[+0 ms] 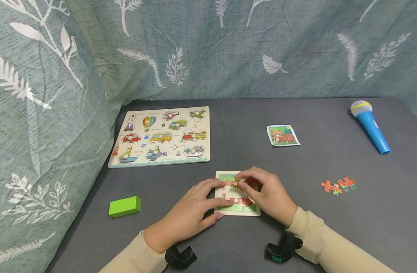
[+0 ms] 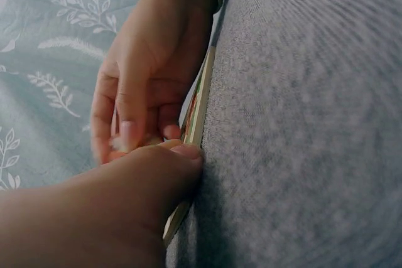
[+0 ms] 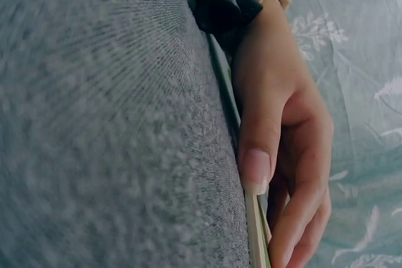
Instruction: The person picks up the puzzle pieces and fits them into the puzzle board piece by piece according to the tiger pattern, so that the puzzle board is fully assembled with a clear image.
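A small jigsaw tray (image 1: pixel 238 213) with a pale frame lies at the front middle, green and orange pieces along its top and bottom rows. My left hand (image 1: pixel 194 210) rests over its left side, fingers spread on the pieces. Its thumb presses the tray's near left edge, as the right wrist view shows of the left hand (image 3: pixel 276 105). My right hand (image 1: pixel 267 193) pinches a small orange and green puzzle piece (image 1: pixel 240 180) over the tray's upper right. In the left wrist view, the right hand (image 2: pixel 151 61) partly hides that piece.
Two groups of loose puzzle pieces (image 1: pixel 346 184) lie to the right. Behind them are a tiger picture card (image 1: pixel 282 135) and a blue toy microphone (image 1: pixel 373 129). A vehicle peg puzzle board (image 1: pixel 167 138) sits back left, with a green block (image 1: pixel 124 206) nearer. Patterned cloth (image 1: pixel 228 57) hangs behind.
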A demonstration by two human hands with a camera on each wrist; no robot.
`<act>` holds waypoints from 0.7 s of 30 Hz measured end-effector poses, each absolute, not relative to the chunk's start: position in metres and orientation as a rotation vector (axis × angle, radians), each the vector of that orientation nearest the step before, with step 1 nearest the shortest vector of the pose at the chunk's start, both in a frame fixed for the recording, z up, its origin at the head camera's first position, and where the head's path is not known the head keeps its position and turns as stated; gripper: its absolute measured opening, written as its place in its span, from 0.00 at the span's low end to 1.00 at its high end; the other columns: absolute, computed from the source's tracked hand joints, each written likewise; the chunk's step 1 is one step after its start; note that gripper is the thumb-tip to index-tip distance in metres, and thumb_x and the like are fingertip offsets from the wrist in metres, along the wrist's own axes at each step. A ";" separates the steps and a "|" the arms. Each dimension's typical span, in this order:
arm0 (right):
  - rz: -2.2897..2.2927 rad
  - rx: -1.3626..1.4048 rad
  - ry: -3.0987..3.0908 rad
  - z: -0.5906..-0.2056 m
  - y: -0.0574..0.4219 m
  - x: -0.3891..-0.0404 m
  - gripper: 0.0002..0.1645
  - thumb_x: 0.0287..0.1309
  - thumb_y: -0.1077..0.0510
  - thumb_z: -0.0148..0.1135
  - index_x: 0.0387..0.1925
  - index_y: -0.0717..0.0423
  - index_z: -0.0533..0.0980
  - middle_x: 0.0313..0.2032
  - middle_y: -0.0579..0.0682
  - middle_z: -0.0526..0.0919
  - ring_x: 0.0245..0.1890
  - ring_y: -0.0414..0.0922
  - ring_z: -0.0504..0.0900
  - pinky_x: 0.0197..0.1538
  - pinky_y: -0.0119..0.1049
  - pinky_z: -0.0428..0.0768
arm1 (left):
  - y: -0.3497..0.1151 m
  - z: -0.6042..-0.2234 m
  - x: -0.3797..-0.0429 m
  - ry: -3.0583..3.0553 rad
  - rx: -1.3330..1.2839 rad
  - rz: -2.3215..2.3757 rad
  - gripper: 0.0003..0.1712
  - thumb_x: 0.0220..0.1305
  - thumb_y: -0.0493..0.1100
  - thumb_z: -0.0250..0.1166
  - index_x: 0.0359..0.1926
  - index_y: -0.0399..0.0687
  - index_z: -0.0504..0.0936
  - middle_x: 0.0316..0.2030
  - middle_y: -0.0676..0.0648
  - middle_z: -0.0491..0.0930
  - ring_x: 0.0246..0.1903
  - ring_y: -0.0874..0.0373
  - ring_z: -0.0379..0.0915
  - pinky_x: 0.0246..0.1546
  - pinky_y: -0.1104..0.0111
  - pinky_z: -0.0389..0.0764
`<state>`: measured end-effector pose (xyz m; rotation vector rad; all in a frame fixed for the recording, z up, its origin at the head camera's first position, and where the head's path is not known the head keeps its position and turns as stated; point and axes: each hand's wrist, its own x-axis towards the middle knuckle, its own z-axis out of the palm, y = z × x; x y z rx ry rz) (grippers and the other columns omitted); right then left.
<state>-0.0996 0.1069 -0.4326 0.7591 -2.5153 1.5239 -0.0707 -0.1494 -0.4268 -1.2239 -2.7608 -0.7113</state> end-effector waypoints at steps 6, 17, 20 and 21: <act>1.406 0.672 -2.571 -0.432 0.107 -0.099 0.15 0.54 0.63 0.81 0.32 0.43 0.82 0.31 0.36 0.80 0.27 0.36 0.75 0.30 0.33 0.75 | -0.150 -0.425 -0.072 -2.760 -1.234 -0.701 0.21 0.71 0.49 0.72 0.63 0.66 0.85 0.71 0.46 0.68 0.71 0.47 0.64 0.66 0.46 0.72; 1.232 0.772 -2.582 -0.435 0.100 -0.100 0.14 0.49 0.57 0.84 0.31 0.41 0.83 0.33 0.34 0.79 0.35 0.37 0.74 0.42 0.39 0.72 | -0.150 -0.426 -0.073 -2.745 -1.235 -0.686 0.21 0.71 0.49 0.72 0.63 0.67 0.86 0.71 0.46 0.68 0.71 0.47 0.63 0.65 0.45 0.72; 1.098 0.893 -2.543 -0.437 0.100 -0.100 0.13 0.50 0.57 0.84 0.35 0.43 0.86 0.36 0.36 0.83 0.40 0.39 0.76 0.45 0.41 0.72 | -0.150 -0.426 -0.072 -2.752 -1.236 -0.677 0.20 0.71 0.50 0.72 0.63 0.67 0.86 0.71 0.45 0.68 0.71 0.46 0.63 0.65 0.44 0.72; 1.037 0.925 -2.527 -0.438 0.100 -0.101 0.13 0.51 0.57 0.84 0.36 0.43 0.87 0.38 0.38 0.84 0.42 0.40 0.76 0.45 0.42 0.73 | -0.150 -0.426 -0.072 -2.754 -1.236 -0.674 0.21 0.71 0.51 0.71 0.63 0.67 0.86 0.71 0.44 0.68 0.71 0.46 0.63 0.65 0.44 0.72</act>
